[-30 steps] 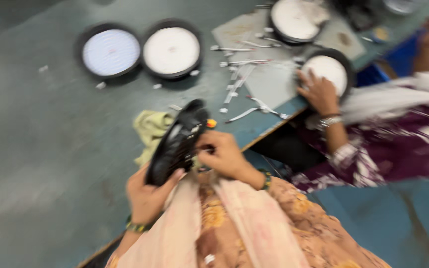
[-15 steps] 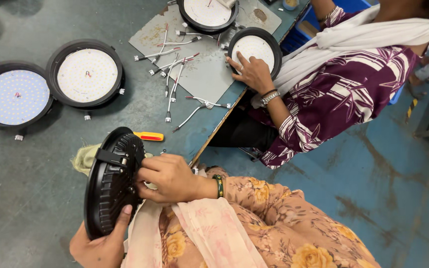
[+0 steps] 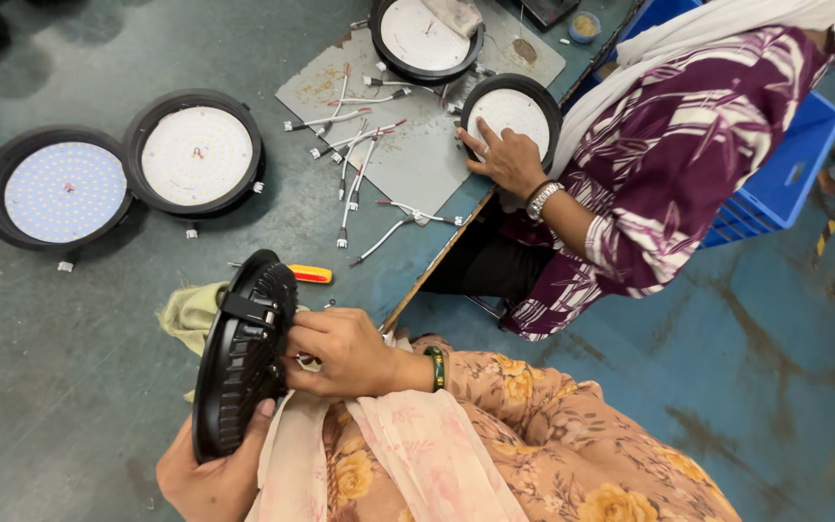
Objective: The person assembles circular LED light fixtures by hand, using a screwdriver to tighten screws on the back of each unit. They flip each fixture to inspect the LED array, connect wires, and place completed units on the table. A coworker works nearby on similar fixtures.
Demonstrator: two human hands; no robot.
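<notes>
While the left hand (image 3: pixel 207 474) props the black round lamp housing (image 3: pixel 242 356) on edge above the tabletop (image 3: pixel 70 338), its grip closed underneath, the right hand (image 3: pixel 338 350) pinches at its finned back, fingers narrow.

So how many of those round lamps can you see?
5. One black lamp stands on edge in the person's hands. Two lie open at the table's left. Two are by the co-worker, one under their hand. More may be hidden off-frame.
</notes>
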